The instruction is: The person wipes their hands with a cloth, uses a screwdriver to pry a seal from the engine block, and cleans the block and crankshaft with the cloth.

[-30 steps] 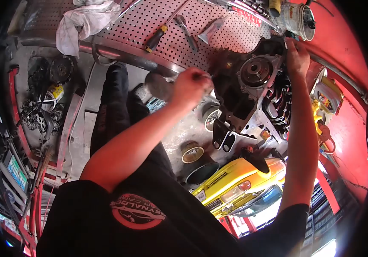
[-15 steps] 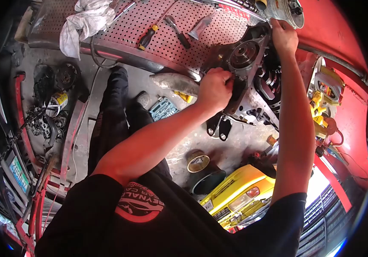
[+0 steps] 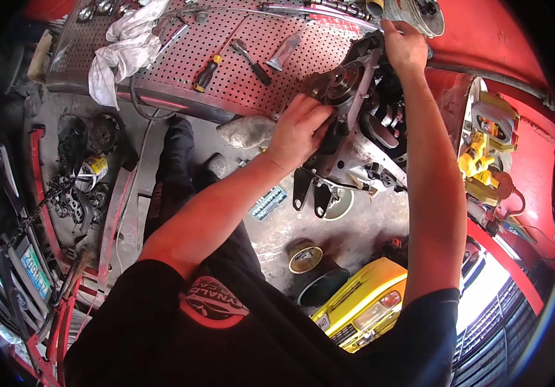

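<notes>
Presently, engine (image 3: 361, 151): by the desk (image 3: 177, 68)'s edge; uneven pushing could tip or swing it.
Left hand (image 3: 299, 131): fingers curled at its near side, hold hidden; slipping could scrape knuckles.
Right hand (image 3: 406, 50): bent over its far end, grip unclear; grease could loosen it.
Screwdriver (image 3: 207, 73): near the rim; 1 knock could drop it.

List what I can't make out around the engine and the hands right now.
All in the head view:
- Under the left hand: anything it grips, hidden by its curled fingers.
- Right hand: its exact hold, fingertips partly hidden.
- Engine: right side, behind the right forearm.
- Bucket: upper part, cut off by the top edge.
- Tube: any print, too small.
</notes>
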Demonstrator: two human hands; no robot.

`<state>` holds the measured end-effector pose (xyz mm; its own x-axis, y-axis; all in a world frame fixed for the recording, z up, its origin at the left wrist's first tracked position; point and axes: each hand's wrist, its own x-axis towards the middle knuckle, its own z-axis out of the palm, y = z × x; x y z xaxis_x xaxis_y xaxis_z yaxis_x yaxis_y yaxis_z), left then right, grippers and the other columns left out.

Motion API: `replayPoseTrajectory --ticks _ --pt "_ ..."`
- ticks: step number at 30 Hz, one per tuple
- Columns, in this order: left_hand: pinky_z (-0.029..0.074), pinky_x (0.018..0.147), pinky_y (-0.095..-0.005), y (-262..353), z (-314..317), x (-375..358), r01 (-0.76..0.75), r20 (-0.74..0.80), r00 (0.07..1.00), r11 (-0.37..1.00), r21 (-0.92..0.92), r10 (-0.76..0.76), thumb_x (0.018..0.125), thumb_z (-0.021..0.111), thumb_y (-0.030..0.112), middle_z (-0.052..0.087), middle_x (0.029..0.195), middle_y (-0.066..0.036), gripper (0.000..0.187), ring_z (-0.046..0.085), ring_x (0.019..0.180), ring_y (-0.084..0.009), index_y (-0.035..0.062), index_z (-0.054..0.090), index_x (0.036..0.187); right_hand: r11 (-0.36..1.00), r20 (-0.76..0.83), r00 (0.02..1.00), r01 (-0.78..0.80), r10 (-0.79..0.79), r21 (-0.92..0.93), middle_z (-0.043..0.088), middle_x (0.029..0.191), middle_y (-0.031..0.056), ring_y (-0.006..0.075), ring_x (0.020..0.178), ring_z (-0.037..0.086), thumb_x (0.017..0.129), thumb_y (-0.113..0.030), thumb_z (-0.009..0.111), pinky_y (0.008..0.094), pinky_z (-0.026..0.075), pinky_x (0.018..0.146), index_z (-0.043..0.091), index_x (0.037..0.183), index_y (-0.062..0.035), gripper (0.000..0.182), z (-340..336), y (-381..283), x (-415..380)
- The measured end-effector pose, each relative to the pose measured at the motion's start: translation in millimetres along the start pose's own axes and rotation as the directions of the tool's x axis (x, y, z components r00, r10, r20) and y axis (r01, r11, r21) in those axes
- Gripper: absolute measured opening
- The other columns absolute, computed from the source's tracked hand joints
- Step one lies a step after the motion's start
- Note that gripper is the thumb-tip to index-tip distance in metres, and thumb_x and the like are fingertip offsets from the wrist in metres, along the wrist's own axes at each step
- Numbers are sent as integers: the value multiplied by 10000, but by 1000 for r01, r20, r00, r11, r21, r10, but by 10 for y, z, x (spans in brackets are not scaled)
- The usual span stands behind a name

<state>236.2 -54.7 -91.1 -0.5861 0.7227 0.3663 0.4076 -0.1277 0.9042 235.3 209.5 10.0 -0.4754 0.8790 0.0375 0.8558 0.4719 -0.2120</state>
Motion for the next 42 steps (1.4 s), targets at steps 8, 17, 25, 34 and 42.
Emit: replayPoseTrajectory --ticks 8,17,25,34,42 --pt "491 799 -401 20 67 21 42 -21 999 998 -53 -43 738 703 -90 614 977 -138 318 604 913 -340 9 624 1029 999 14 1000 -25 24 35 729 1039 218 364 1057 678 850 -488 603 405 491 983 750 1113 -95 495 -22 -23 -20" --pt "516 667 -466 -17 -97 209 -112 215 973 985 133 81 780 726 68 613 876 -136 230 609 859 -365 36 516 869 999 14 1000 -14 13 46 736 1028 205 361 1059 678 841 -484 617 409 491 985 754 1105 -96 488 13 15 21" --pt "542 756 -494 71 -115 309 611 385 632 738 286 -672 766 732 206 689 837 -254 256 676 809 -438 -35 658 815 995 20 998 -64 62 79 721 1086 197 352 1072 669 855 -502 620 398 481 974 753 1088 -79 501 21 26 2" --pt "532 722 -422 -51 -770 -198 841 424 484 541 15 -765 797 690 132 691 811 -208 129 693 787 -340 13 666 842 994 -168 986 37 -19 106 688 1201 154 286 1133 652 872 -365 693 383 490 971 718 1136 -42 418 53 117 -2" --pt "518 802 -310 282 -1570 392 849 691 478 86 -520 -542 837 613 -58 688 880 -81 81 655 824 -145 -18 650 896 680 -43 996 85 -78 728 614 1280 178 290 1258 540 966 -234 640 414 411 1070 619 1248 10 374 -362 -1054 -2075"
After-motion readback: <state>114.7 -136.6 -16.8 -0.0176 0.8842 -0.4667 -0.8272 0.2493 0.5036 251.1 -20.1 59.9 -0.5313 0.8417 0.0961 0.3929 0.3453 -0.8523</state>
